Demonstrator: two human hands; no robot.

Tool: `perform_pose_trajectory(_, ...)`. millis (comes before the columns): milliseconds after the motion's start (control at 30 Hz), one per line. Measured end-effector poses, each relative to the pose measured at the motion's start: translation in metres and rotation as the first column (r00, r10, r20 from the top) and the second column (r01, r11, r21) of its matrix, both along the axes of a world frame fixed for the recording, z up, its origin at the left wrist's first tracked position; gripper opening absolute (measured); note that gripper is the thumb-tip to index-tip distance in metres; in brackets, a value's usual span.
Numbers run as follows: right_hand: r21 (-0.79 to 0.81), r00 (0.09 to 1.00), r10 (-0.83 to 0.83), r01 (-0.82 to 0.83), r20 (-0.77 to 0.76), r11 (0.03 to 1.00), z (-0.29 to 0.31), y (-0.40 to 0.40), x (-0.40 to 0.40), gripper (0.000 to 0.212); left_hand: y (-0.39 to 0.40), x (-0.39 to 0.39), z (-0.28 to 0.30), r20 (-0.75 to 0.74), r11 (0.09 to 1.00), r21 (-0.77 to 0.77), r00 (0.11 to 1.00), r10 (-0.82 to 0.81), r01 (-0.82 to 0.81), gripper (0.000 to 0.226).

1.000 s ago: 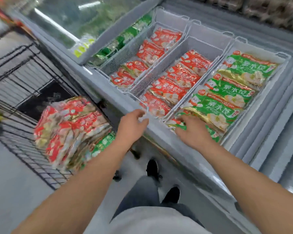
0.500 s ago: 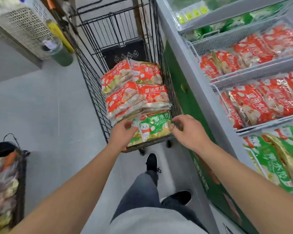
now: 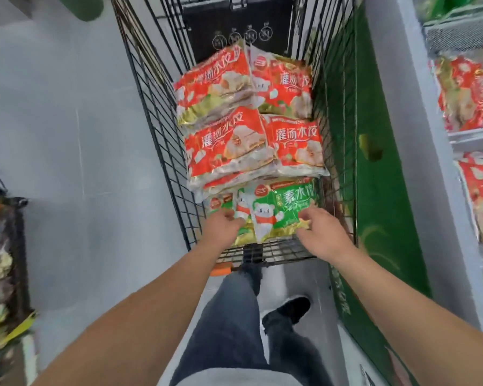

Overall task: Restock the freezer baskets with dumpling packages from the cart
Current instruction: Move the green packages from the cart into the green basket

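Both hands — left hand [image 3: 223, 225] and right hand [image 3: 322, 234] — now pinch my green plastic dumpling package [image 3: 276, 213] in the black wire cart [image 3: 162, 129], having left the freezer — next restock begins.

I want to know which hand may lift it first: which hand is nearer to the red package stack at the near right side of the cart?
Right. The right hand lies just below the red stack, on the green package. The left hand is lower left, farther away.
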State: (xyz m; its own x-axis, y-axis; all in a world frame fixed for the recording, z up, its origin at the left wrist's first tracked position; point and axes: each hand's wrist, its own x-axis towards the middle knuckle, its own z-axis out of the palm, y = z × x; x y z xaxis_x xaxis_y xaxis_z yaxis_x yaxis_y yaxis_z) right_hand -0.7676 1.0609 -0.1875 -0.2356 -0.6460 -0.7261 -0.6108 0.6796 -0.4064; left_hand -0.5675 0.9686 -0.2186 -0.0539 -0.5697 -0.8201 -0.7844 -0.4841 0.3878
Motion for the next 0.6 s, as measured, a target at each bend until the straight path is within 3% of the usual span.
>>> perform_pose_trajectory(100,0.058,1.0,-0.014,0.012,0.02,0.998,-0.024,-0.014,0.001,0.051,-0.006,-0.009,-0.024,-0.003,0.999,0.048,1.0,-0.015,0.016,0.048)
perform_pose_trajectory(300,0.153,0.999,-0.043,0.04,0.016,0.987,-0.065,-0.024,-0.008,0.054,-0.009,-0.03,-0.082,-0.025,0.979,0.168,0.992,0.122,-0.116,0.022)
perform_pose_trajectory(467,0.172,0.997,-0.062,0.067,-0.035,0.983,-0.077,-0.023,-0.019,0.047,-0.007,-0.047,-0.109,-0.008,0.954,0.173,0.968,0.249,-0.244,0.012)
perform_pose_trajectory(600,0.196,0.994,-0.103,0.111,-0.047,0.974,-0.086,-0.02,-0.022,0.046,-0.013,-0.048,-0.11,0.048,0.983,0.134,0.991,0.121,-0.127,0.019)
